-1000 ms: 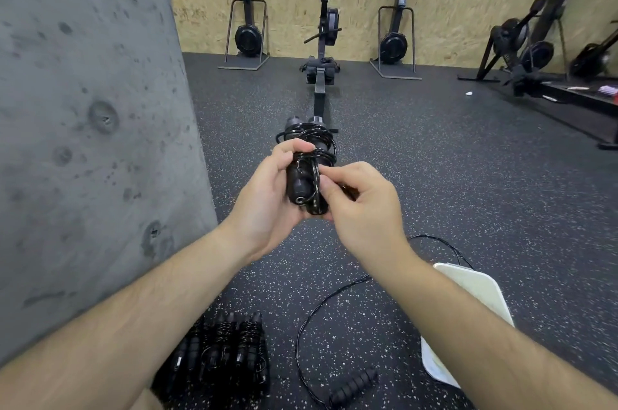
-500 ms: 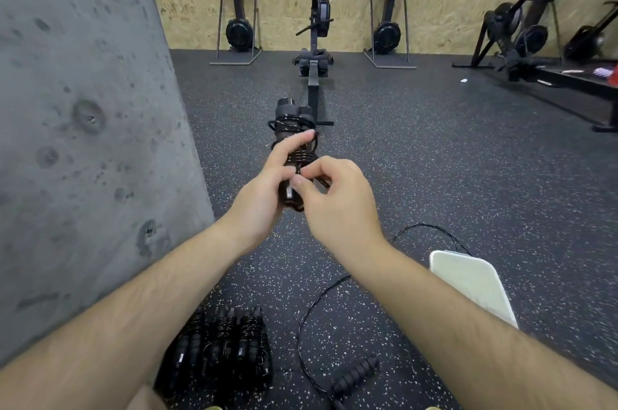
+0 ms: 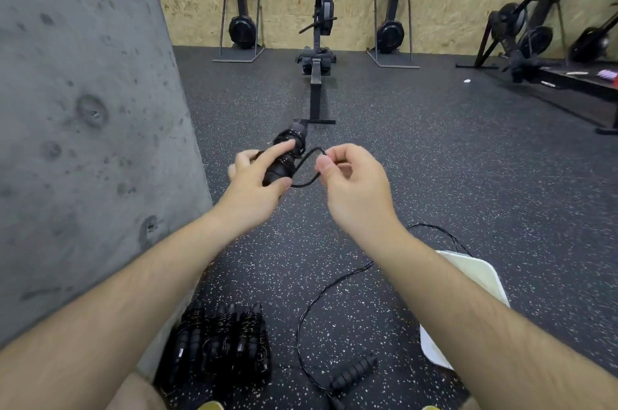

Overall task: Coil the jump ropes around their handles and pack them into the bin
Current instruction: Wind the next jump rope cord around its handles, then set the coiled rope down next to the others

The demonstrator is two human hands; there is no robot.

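My left hand (image 3: 259, 180) grips a pair of black jump rope handles (image 3: 284, 157) with cord wound round them, held up in front of me. My right hand (image 3: 351, 175) pinches a loose loop of that black cord (image 3: 306, 172) just to the right of the handles. Several coiled black jump ropes (image 3: 220, 342) lie side by side on the floor near my feet. Another loose rope (image 3: 321, 302) trails across the floor, and its ribbed black handle (image 3: 354, 371) lies at the bottom. A white bin (image 3: 475, 276) sits on the floor under my right forearm, partly hidden.
A grey concrete pillar (image 3: 83, 125) fills the left side. A rowing machine (image 3: 317, 51) stands straight ahead on the speckled black rubber floor, with more exercise machines (image 3: 521, 35) along the wooden back wall and at the right.
My right hand has drawn away to the right of the handles, pulling out a loop of cord. The left hand keeps its hold on the wound handles.
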